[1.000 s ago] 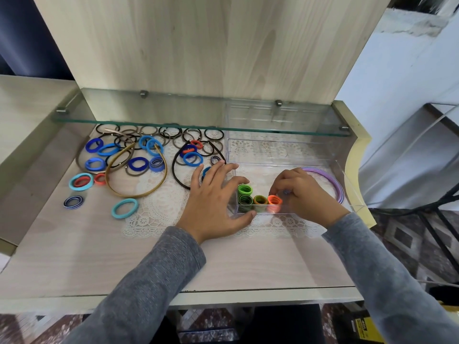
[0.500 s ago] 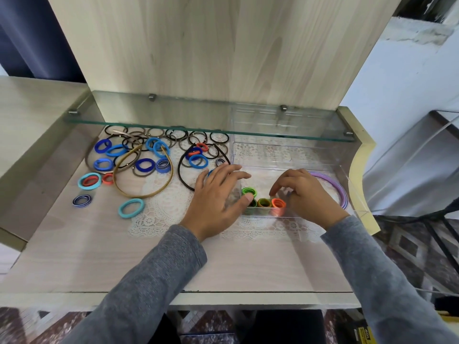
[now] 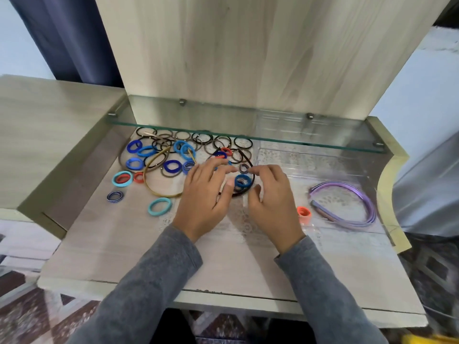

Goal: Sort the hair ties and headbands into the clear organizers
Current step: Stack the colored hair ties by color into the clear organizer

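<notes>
Loose hair ties (image 3: 171, 155) in blue, teal, red, black and brown lie spread on the left of the desk, with a gold headband (image 3: 159, 192) among them. A dark headband (image 3: 239, 193) rings a blue hair tie (image 3: 242, 181). My left hand (image 3: 206, 197) and my right hand (image 3: 273, 202) hover on either side of that blue tie, fingers loosely curled, holding nothing that I can see. On the right, the clear organizer (image 3: 323, 155) holds purple headbands (image 3: 347, 194) and a rolled orange tie (image 3: 304, 213).
A glass shelf (image 3: 248, 125) overhangs the back of the desk, below a wooden panel (image 3: 236, 58). A teal tie (image 3: 160, 206) and a striped navy tie (image 3: 115, 196) lie apart at the front left. A lace mat (image 3: 238, 222) lies under my hands.
Both hands left the organizer's front left corner and moved left to the blue tie inside the dark headband. The green rolled ties are now out of sight.
</notes>
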